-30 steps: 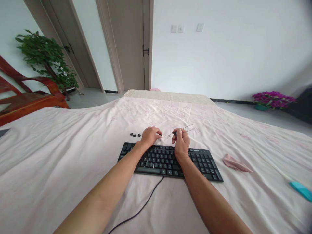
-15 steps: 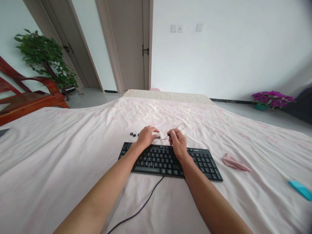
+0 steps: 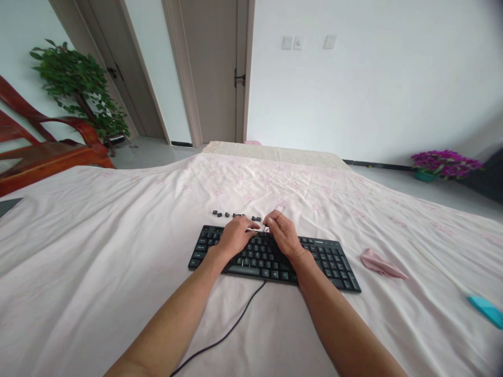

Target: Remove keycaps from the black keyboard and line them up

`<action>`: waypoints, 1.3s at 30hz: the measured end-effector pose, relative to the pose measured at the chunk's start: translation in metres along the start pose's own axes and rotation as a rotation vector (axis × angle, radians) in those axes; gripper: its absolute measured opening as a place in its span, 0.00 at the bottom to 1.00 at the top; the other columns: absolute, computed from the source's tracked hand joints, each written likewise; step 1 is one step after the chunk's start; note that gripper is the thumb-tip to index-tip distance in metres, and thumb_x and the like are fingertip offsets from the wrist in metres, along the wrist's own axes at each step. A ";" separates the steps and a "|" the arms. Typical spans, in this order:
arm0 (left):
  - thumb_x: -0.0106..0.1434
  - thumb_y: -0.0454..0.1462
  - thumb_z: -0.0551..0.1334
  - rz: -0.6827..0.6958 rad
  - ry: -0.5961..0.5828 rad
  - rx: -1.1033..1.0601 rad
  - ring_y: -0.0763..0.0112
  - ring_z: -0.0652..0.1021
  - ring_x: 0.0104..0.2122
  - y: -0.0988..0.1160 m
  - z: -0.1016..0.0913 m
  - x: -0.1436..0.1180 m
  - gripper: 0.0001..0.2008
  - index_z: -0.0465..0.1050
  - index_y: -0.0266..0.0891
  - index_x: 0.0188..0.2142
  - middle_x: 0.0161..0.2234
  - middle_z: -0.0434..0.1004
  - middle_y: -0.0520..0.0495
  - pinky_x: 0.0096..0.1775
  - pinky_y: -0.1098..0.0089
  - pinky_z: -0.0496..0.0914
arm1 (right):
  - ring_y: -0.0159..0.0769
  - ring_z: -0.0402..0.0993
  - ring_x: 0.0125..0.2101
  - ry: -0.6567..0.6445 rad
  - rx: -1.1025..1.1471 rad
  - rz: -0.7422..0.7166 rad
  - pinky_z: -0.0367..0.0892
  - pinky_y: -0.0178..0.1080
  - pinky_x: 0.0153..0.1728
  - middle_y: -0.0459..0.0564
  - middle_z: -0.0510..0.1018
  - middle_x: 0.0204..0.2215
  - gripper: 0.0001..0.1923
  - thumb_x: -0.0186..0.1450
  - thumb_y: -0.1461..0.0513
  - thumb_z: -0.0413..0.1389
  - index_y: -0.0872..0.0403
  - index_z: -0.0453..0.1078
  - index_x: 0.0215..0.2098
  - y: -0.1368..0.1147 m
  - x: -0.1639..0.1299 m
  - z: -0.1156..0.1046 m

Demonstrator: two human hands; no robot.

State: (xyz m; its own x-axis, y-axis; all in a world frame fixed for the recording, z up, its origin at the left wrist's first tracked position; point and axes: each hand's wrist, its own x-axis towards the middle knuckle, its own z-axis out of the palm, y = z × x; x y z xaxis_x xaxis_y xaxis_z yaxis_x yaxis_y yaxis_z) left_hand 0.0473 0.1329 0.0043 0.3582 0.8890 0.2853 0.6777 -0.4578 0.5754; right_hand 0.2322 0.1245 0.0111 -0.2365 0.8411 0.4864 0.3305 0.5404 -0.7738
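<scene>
A black keyboard (image 3: 334, 264) lies on the patterned cloth, its middle partly hidden by my hands. My left hand (image 3: 234, 236) rests over the keyboard's upper edge, thumb and forefinger apart, with nothing seen between them. In my right hand (image 3: 283, 234) is a wire keycap puller (image 3: 280, 208); its thin prongs point down at the top rows of keys. The fingers hide most of the puller's handle. Just beyond the keyboard, several loose black keycaps (image 3: 256, 219) lie in an uneven row.
A pink cloth (image 3: 381, 264) lies right of the keyboard, with a blue-headed brush (image 3: 486, 310) farther right. The black cable (image 3: 223, 337) runs toward me between my arms. A dark flat object (image 3: 8, 206) shows at the left edge.
Both hands have moved from beyond the keyboard back over its top rows. The puller's prongs have gone from the cloth to the keys. More loose keycaps now show.
</scene>
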 end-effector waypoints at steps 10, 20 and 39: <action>0.61 0.39 0.65 0.019 -0.042 0.004 0.65 0.77 0.38 -0.005 0.010 0.005 0.08 0.81 0.45 0.38 0.36 0.81 0.49 0.42 0.69 0.68 | 0.35 0.68 0.32 -0.102 -0.059 -0.100 0.65 0.39 0.38 0.48 0.72 0.29 0.14 0.70 0.56 0.48 0.52 0.69 0.32 0.002 0.007 0.004; 0.59 0.40 0.64 -0.040 -0.184 -0.113 0.67 0.77 0.33 -0.013 0.007 0.013 0.07 0.79 0.39 0.31 0.30 0.79 0.52 0.35 0.73 0.66 | 0.36 0.70 0.34 -0.181 -0.063 -0.068 0.66 0.39 0.40 0.48 0.72 0.31 0.14 0.70 0.54 0.48 0.50 0.73 0.35 0.002 0.007 0.012; 0.58 0.38 0.66 0.045 -0.257 -0.193 0.69 0.77 0.34 -0.016 0.006 0.024 0.05 0.78 0.40 0.32 0.31 0.78 0.53 0.36 0.73 0.66 | 0.34 0.70 0.30 -0.043 -0.053 0.035 0.66 0.37 0.33 0.46 0.74 0.29 0.09 0.66 0.55 0.55 0.51 0.73 0.35 0.012 0.000 0.008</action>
State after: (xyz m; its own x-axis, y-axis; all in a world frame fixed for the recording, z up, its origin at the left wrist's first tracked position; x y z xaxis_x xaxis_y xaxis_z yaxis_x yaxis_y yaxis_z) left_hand 0.0489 0.1612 -0.0024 0.5522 0.8244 0.1244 0.5323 -0.4634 0.7084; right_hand 0.2291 0.1312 -0.0014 -0.2631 0.8582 0.4408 0.3864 0.5124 -0.7669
